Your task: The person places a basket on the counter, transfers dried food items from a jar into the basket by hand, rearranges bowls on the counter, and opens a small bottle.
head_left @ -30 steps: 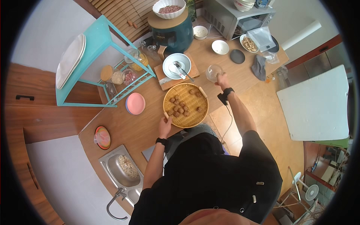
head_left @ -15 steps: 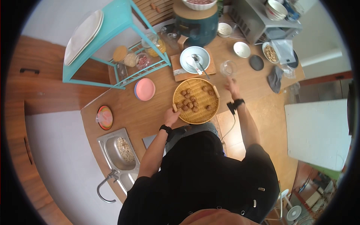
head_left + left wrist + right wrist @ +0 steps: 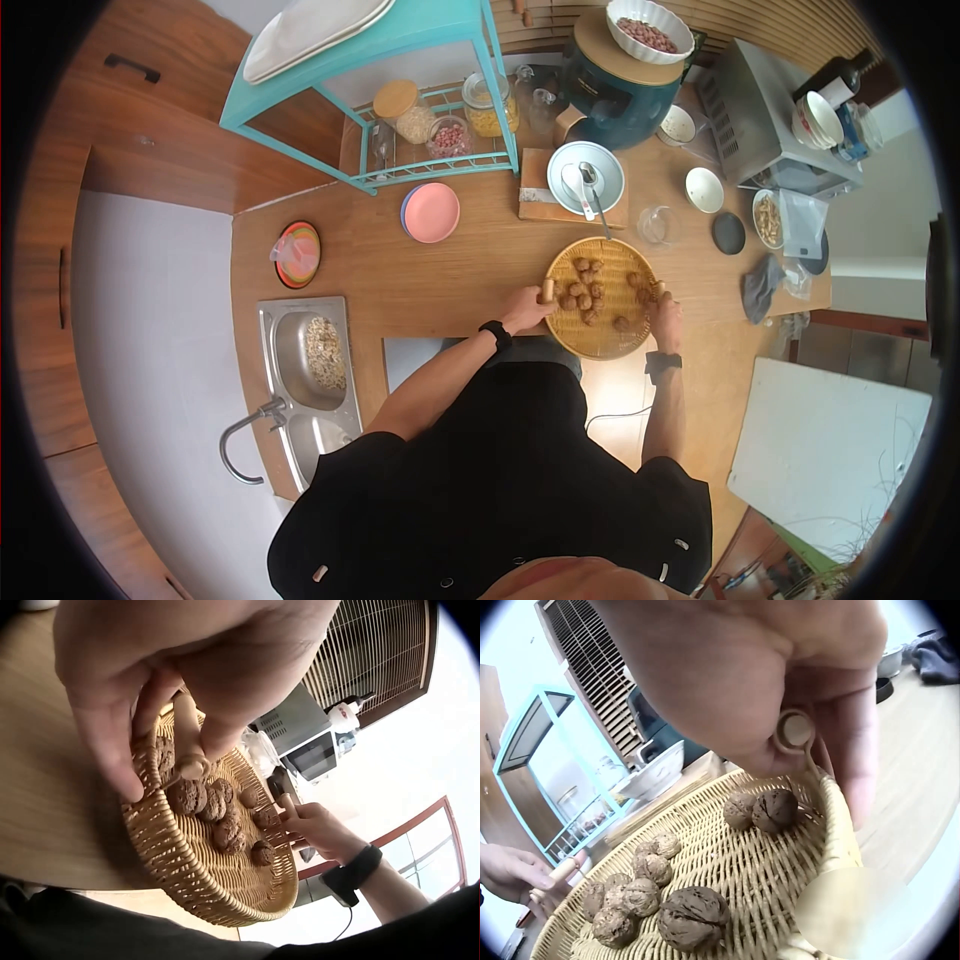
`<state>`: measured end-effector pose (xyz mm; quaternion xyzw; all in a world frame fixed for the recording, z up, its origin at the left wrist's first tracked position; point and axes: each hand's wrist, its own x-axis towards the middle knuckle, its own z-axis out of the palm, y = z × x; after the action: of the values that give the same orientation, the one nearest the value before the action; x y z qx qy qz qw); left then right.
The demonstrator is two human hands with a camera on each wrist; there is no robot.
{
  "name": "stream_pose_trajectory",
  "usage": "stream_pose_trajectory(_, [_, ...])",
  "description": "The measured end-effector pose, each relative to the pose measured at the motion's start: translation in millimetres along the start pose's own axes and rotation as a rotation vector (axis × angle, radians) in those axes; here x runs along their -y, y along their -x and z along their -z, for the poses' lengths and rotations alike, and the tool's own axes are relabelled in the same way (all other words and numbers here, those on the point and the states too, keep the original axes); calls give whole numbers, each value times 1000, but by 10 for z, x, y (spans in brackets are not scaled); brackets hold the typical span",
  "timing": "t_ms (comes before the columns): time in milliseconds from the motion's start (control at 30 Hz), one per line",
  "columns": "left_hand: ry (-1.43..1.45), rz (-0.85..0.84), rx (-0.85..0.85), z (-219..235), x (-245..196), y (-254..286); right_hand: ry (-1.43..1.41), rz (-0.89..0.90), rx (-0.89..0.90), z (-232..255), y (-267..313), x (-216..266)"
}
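Note:
A round wicker basket [image 3: 606, 347] with short wooden handles sits at the counter's front edge, holding several walnuts [image 3: 583, 291]. My left hand [image 3: 524, 309] grips the left handle [image 3: 187, 727], its fingers down over the woven rim. Around the opposite handle [image 3: 795, 730], my right hand [image 3: 667, 320] has its fingers curled. In the right wrist view, two walnuts [image 3: 774, 810] lie under that hand near the rim, while others cluster toward the left side. A clear glass bowl [image 3: 657, 226] stands just beyond the basket.
Behind the basket, a white bowl [image 3: 565, 152] with spoons rests on a wooden board [image 3: 534, 205]. Pink bowls [image 3: 434, 213] and a sink [image 3: 352, 385] are to the left. A black disc [image 3: 729, 233] and grey cloth [image 3: 762, 287] lie right. A teal rack [image 3: 505, 90] stands at the back.
My right hand has let go of the clear glass bowl and come down to the basket's right handle. My left hand stays on the left handle. The head view has swung leftward.

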<state>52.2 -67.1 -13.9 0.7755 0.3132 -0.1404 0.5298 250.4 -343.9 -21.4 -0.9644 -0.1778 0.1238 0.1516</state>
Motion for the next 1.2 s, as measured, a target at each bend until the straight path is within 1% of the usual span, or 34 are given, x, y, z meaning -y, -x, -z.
stream_pose_trajectory(33, [149, -38, 105, -213, 310, -217, -7, -26, 9, 84, -23, -56])
stream_pose_trajectory(67, [160, -40, 95, -178, 221, -173, -17, -52, 17, 131, -55, -128])
stream_pose_trajectory(133, [233, -189, 169, -88, 63, -71, -28, -29, 4, 201, -102, -339])
stream_pose_trajectory(167, [194, -172, 154, -23, 75, -41, -48, -26, -2, 180, -149, -492])
stream_pose_trajectory(200, [199, -174, 147, 37, 183, -74, -70, -25, -8, 167, -181, -575])
stream_pose_trajectory(233, [221, -192, 51, 92, 372, -146, -76, -33, -6, 253, -176, -581])
stream_pose_trajectory(267, [241, -209, -44, 227, 420, -126, -75, -29, -6, 241, -196, -657])
stream_pose_trajectory(300, [351, -27, -18, 427, 479, -131, -44, -47, -17, 241, -225, -740])
stream_pose_trajectory(333, [457, 156, 8, 706, 434, -112, -15, -65, -30, 230, -248, -787])
stream_pose_trajectory(400, [837, 403, -192, 1007, 677, -216, 20, -83, -14, 242, -253, -790])
stream_pose_trajectory(467, [1001, 410, -309, 1310, 1038, -353, 26, -107, -5, 182, -273, -849])
stream_pose_trajectory(533, [1060, 389, -369, 1555, 1281, -467, 26, -136, -10, 138, -261, -843])
stream_pose_trajectory(567, [1050, 415, -373, 1652, 1298, -495, 23, -155, -18, 150, -247, -841])
stream_pose_trajectory(600, [1038, 438, -373, 1720, 1291, -525, 33, -131, -21, 189, -221, -815])
stream_pose_trajectory(633, [1027, 438, -339, 1751, 1302, -546, 43, -107, -26, 222, -203, -791])
stream_pose_trajectory(700, [1050, 441, -344, 1800, 1310, -585, 56, -152, -33, 276, -180, -708])
stream_pose_trajectory(767, [1078, 452, -328, 1836, 1275, -628, 62, -181, -36, 299, -212, -767])
stream_pose_trajectory(800, [1118, 471, -341, 1832, 1266, -623, 43, -155, -48, 281, -227, -821])
stream_pose_trajectory(833, [1148, 430, -372, 1827, 1215, -586, 22, -125, -59, 255, -241, -884])
stream_pose_trajectory(867, [1142, 431, -366, 1816, 1164, -553, 20, -133, -60, 241, -263, -939])
stream_pose_trajectory(933, [1118, 403, -481, 1771, 1038, -489, 49, -166, -78, 236, -293, -1050])
stream_pose_trajectory(967, [1112, 401, -477, 1741, 963, -422, 36, -172, -86, 234, -306, -1111])
stream_pose_trajectory(1033, [865, 307, -507, 1642, 842, -233, 42, -182, -94, 227, -343, -1259])
stream_pose_trajectory(1067, [868, 307, -513, 1572, 787, -149, 51, -183, -99, 239, -375, -1250])
stream_pose_trajectory(1100, [801, 248, -496, 1486, 743, -53, 51, -183, -78, 273, -392, -1260])
stream_pose_trajectory(1133, [735, 194, -484, 1398, 735, 37, 50, -167, -69, 252, -421, -1264])
stream_pose_trajectory(1167, [739, 205, -503, 1308, 800, 101, 83, -209, -64, 215, -461, -1334])
stream_pose_trajectory(1200, [607, 168, -437, 1225, 860, 158, 117, -249, -58, 184, -507, -1398])
